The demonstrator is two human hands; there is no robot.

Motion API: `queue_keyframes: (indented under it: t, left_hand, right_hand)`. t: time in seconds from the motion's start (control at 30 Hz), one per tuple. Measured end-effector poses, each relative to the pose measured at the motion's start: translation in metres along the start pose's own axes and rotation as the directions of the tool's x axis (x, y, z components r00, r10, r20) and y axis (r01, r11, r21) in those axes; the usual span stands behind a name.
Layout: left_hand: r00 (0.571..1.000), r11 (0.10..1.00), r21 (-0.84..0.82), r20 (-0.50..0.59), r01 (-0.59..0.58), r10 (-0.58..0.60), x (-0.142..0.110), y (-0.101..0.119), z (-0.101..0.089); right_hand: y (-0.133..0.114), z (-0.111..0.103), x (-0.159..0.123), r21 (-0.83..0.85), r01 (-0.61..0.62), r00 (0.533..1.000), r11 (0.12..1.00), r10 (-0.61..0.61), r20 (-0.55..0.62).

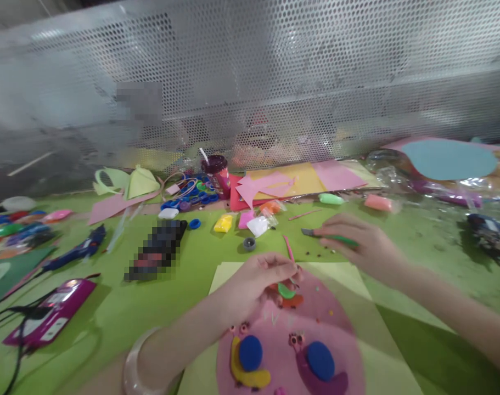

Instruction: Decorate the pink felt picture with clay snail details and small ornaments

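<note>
My left hand is closed in a pinch over an orange and green clay figure on a pink round sheet. A thin pink stick rises just beyond its fingers. My right hand lies further back on the green table, fingers closed on a green-handled tool with a dark blade tip. Nearer me on the pink sheet sit a yellow clay snail with a blue shell and a purple snail with a blue shell.
A pale yellow paper lies under the pink sheet. Small bags of coloured clay, a red cup, coloured paper sheets and blue rings stand behind. A blue glue gun and a magenta box are at left. A perforated metal screen closes the back.
</note>
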State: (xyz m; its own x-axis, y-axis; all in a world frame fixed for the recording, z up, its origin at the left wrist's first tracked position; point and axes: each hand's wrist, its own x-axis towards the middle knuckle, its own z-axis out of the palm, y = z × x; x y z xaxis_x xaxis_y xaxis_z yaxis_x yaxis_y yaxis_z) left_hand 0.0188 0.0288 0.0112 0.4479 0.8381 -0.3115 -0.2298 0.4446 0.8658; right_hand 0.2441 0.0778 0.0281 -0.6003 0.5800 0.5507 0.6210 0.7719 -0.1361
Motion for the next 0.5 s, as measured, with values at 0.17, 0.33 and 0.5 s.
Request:
queue_keyframes:
  t: [0.17, 0.33, 0.5]
  left_hand:
    - [0.998, 0.978, -0.206, -0.046, 0.023, -0.033, 0.003, 0.0, -0.005]
    - [0.987, 0.931, -0.359, -0.115, 0.068, -0.117, 0.005, 0.0, -0.005]
    - [0.984, 0.897, -0.434, -0.103, 0.084, -0.142, 0.006, -0.002, -0.006]
  right_hand:
    - [0.036, 0.009, -0.008, -0.227, 0.032, 0.984, 0.973, 0.009, 0.179]
    - [0.03, 0.02, -0.015, -0.298, 0.074, 0.967, 0.952, 0.005, 0.255]
    - [0.022, 0.021, -0.013, -0.287, 0.056, 0.972, 0.956, 0.014, 0.236]
